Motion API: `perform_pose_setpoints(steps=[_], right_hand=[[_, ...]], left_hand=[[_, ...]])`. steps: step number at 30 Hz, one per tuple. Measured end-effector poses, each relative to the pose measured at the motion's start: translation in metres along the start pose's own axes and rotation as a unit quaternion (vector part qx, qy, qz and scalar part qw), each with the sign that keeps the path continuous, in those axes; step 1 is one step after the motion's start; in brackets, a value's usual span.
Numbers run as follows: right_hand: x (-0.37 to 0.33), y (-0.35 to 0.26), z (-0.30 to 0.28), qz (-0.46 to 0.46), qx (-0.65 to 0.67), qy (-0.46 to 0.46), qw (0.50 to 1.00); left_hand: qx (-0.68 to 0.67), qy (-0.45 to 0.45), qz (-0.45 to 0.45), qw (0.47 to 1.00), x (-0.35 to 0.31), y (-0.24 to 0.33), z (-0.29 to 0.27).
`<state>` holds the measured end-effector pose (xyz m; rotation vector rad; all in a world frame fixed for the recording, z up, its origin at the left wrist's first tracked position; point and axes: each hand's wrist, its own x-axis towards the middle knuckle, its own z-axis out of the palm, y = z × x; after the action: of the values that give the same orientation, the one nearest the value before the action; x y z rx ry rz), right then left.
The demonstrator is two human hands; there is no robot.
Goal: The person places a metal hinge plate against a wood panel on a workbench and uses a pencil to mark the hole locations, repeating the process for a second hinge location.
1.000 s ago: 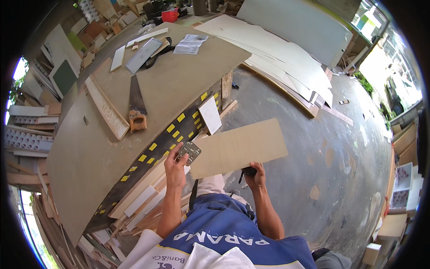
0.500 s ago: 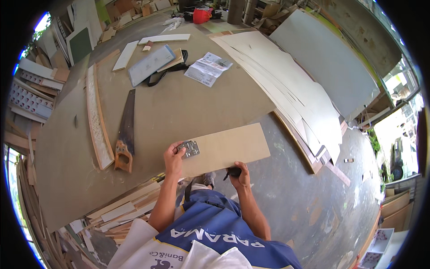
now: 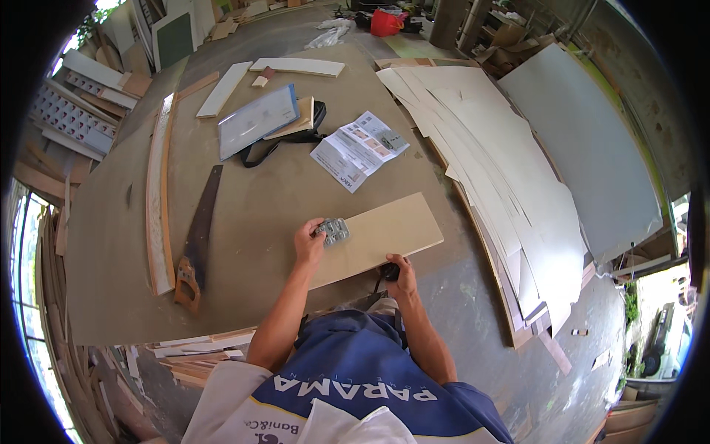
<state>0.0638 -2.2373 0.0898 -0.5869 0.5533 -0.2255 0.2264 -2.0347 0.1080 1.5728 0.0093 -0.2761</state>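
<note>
A: How did the fingers stand?
B: The left hand point(image 3: 308, 243) was curled, pinching a grey plate-like piece point(image 3: 336, 231); whether it gripped the board too, I couldn't tell. The right hand point(image 3: 401, 275) was closed round a black object point(image 3: 390, 272), thumb at the near edge of the pale board point(image 3: 392, 231).
A: Where was that board?
B: Mostly ahead of the right fingers, its left end partly behind the plate-like piece.
A: Counts?
B: One of each. Left of the left fingers lay one saw point(image 3: 201, 222); beyond both hands, one leaflet point(image 3: 347, 157).
A: Writing?
B: Small print on the leaflet; large white lettering across the blue top point(image 3: 340, 348), behind the fingers.
</note>
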Motion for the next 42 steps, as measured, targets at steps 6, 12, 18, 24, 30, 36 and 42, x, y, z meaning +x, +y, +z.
perform_pose_setpoints(steps=[6,12,18,24,30,36,42], right_hand=[[0.040,-0.067,0.008,0.080,-0.240,-0.040,0.967],[0.043,-0.104,0.011,0.245,-0.377,-0.070,0.890],[0.036,-0.131,-0.005,0.296,-0.385,-0.067,0.872],[0.003,-0.180,0.012,0.196,-0.355,-0.023,0.914],[0.017,-0.225,0.010,-0.059,-0.607,0.071,0.789],[0.076,-0.179,-0.039,-0.189,-0.740,0.034,0.645],[0.057,-0.149,-0.004,-0.033,-0.771,0.023,0.635]], left_hand=[[0.121,0.055,0.028,0.991,0.020,-0.005,0.036],[0.240,0.078,0.044,0.967,0.011,-0.007,0.052],[0.272,0.096,0.055,0.956,-0.004,-0.003,0.061],[0.254,0.047,0.096,0.961,0.001,-0.012,0.055],[0.323,0.010,0.101,0.941,0.000,0.000,0.068],[0.368,0.001,0.138,0.920,0.016,-0.007,0.088],[0.380,0.013,0.162,0.911,0.009,-0.008,0.060]])
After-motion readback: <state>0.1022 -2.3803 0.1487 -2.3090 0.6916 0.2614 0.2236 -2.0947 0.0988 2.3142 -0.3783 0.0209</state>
